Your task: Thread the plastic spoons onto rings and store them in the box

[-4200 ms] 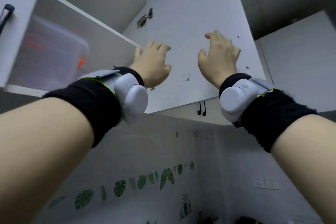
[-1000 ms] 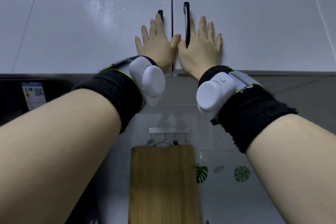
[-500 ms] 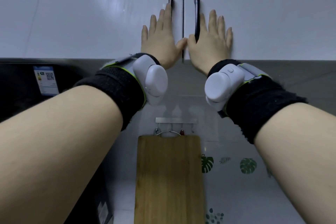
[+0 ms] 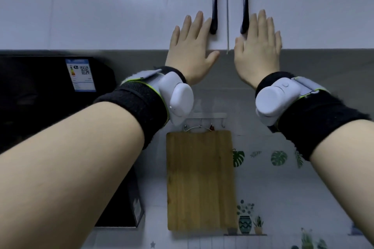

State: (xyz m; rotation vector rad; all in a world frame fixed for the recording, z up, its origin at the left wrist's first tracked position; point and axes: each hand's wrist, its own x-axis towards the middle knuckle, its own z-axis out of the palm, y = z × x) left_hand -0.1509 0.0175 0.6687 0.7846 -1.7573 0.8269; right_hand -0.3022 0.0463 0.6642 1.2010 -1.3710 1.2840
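Note:
Two white cabinet doors (image 4: pixel 121 10) overhead are closed, with two black vertical handles, one (image 4: pixel 214 2) left and one (image 4: pixel 244 2) right of the seam. My left hand (image 4: pixel 190 50) lies flat with straight fingers near the lower edge of the left door, beside its handle. My right hand (image 4: pixel 258 50) lies flat the same way at the right door's lower edge. Neither hand holds anything. No spoons, rings or box are in view.
A black range hood (image 4: pixel 40 97) with a blue energy label (image 4: pixel 81 75) hangs at the left. A wooden cutting board (image 4: pixel 200 180) hangs from a hook rail on the tiled wall, which carries leaf stickers (image 4: pixel 278 157).
The cabinet doors, open earlier with a plastic box on the shelf, are closed. Over the last second my hands have slid down and apart on the doors, and my view has tilted down.

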